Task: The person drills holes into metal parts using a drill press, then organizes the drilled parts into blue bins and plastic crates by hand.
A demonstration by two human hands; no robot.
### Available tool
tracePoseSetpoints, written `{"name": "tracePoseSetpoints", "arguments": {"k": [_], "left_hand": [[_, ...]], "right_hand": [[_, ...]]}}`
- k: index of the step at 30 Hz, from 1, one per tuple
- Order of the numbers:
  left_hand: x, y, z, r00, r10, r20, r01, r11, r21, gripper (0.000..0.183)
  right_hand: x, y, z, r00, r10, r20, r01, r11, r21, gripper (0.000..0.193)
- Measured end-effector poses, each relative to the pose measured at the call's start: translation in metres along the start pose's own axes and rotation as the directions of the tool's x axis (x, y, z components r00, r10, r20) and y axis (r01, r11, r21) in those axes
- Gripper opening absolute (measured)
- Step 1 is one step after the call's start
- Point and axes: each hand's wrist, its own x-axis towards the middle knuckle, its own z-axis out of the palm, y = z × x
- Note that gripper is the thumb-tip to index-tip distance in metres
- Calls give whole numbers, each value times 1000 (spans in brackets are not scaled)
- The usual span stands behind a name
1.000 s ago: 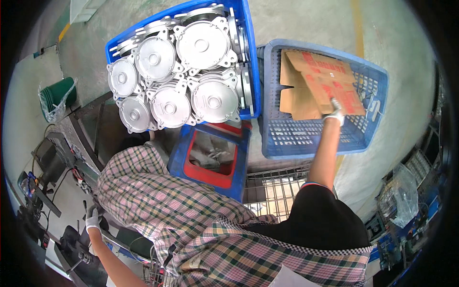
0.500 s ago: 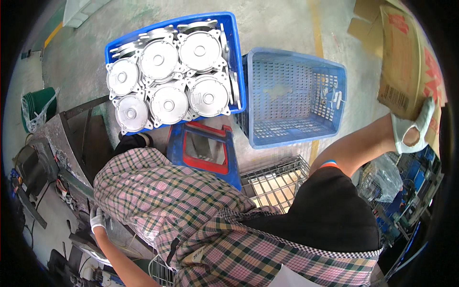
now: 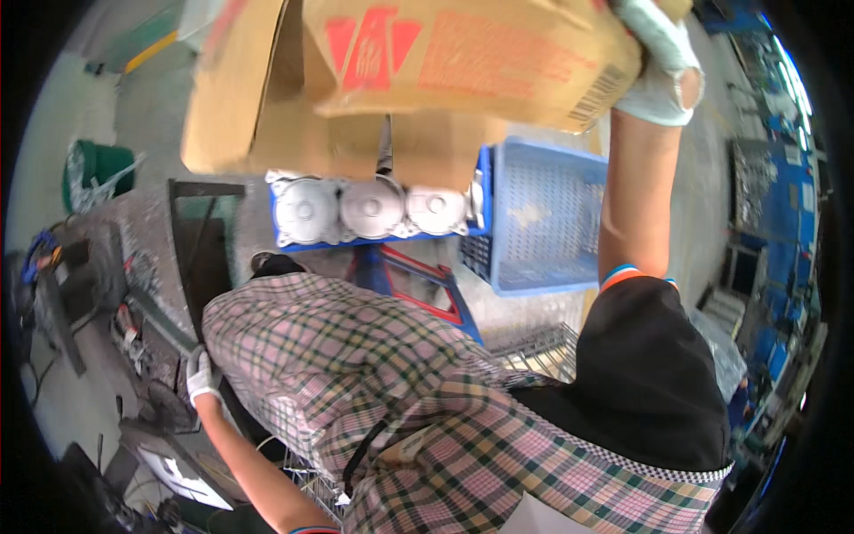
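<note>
My right hand point(image 3: 663, 67), in a white glove with a hole at the wrist, grips the right end of a brown cardboard box point(image 3: 498, 67) with red print. The box is held up, tilted, its flaps hanging open, and it hides part of the blue crate point(image 3: 356, 245) behind it. Round silvery metal housings point(image 3: 372, 209) fill that crate; only the nearest row shows. Down at the left, my gloved left hand point(image 3: 201, 376) rests against the edge of a dark metal bench point(image 3: 160, 320), its fingers stretched out and holding nothing visible.
An open light-blue plastic basket point(image 3: 543, 267) stands right of the crate. Nearer is a red and blue stool-like frame point(image 3: 427, 289), beside a wire rack point(image 3: 543, 351). A green bin point(image 3: 102, 173) with plastic film stands far left. Shelving and equipment point(image 3: 769, 240) line the right.
My right hand has swung the cardboard box from the far right to the upper middle, now over the crate of housings. The left hand stays by the bench edge. The view has shifted slightly.
</note>
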Motion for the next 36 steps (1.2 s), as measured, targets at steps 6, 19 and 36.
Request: {"name": "tracePoseSetpoints", "arguments": {"k": [6, 19, 36], "left_hand": [[13, 53, 40, 964, 237, -119, -262, 917, -300, 38], [13, 158, 139, 985, -80, 153, 154, 12, -988, 32], [33, 140, 232, 861, -277, 426, 382, 907, -181, 48]], "right_hand": [[6, 24, 97, 963, 233, 137, -209, 963, -169, 40], [-32, 44, 15, 858, 113, 501, -32, 985, -168, 73], [-270, 193, -232, 329, 893, -307, -927, 368, 77, 42]]}}
